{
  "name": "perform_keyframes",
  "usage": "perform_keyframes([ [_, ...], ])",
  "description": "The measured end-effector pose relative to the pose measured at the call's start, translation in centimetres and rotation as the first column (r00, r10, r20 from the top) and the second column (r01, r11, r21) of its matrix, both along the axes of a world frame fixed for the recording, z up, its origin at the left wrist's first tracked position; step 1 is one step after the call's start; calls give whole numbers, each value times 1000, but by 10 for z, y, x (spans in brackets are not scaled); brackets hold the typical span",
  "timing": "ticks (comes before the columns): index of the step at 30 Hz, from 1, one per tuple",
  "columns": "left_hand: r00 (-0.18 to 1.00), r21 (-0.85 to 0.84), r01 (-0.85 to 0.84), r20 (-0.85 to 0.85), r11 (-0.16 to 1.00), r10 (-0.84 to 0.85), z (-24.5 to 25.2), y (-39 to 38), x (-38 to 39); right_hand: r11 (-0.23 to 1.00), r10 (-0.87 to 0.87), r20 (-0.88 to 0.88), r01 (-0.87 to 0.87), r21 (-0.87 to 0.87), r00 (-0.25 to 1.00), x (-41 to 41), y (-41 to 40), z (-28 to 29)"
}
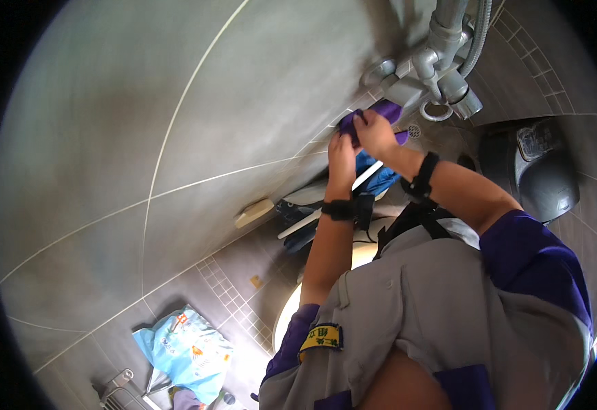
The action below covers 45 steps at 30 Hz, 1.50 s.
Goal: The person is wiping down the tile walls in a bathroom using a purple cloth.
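A purple cloth (386,111) is bunched between my two hands, close to the tiled wall and below the shower fittings. My left hand (343,158) pinches its lower left side with the fingertips. From the right, my right hand (376,135) grips its upper part, thumb and fingers pressed together. Part of the cloth lies hidden behind my fingers, and another purple end shows past my right hand. Beneath my wrists are blue fabric (384,180) and a white bar or edge (298,225), partly covered by my arms. Both wrists wear black straps.
Shower pipework with a mixer (426,84) juts out above my hands. A dark grey bin (547,177) stands at right, near a round floor drain (414,131). At lower left, a light-blue plastic bag (190,348) lies beside a metal rack (124,392). A beige wall fixture (255,212) projects low.
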State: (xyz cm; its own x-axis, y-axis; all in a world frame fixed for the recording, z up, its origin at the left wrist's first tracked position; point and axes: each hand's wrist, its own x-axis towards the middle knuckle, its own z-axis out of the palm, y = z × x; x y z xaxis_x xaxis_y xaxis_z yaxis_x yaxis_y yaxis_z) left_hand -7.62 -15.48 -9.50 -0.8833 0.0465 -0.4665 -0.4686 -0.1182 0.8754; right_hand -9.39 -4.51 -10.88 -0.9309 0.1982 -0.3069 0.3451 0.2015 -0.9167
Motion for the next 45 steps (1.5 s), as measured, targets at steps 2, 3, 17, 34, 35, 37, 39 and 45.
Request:
perform_keyframes([
  [2, 999, 165, 40, 19, 985, -44, -9, -20, 3, 997, 73, 44, -72, -20, 996, 2, -14, -1],
  [3, 999, 160, 42, 20, 986, -46, -14, -27, 6, 992, 123, 57, -123, -5, 991, 0, -21, -8],
  [17, 983, -295, 56, 184, 954, -1, -11, -26, -8, 973, 217, 89, -207, -104, 972, -1, -17, -16],
  [34, 999, -28, -48, -10, 998, 48, 12, -14, -3, 991, 132, -90, -133, 1, 987, 3, -8, 7],
  [35, 1000, -34, -28, 8, 999, 28, 4, -19, -4, 990, 140, -71, -142, -19, 988, 4, -11, 10],
  [37, 986, -118, -26, 162, 993, 45, -2, -12, -8, 983, 166, -11, -165, 78, 986, -2, -10, -5],
  [39, 990, -224, 16, 140, 974, 16, -18, -15, -7, 988, 150, 110, -153, 20, 983, -6, -11, -13],
  [45, 998, -76, -51, -30, 996, 49, 9, -6, -5, 988, 144, -51, -147, -55, 988, -2, 3, 14],
])
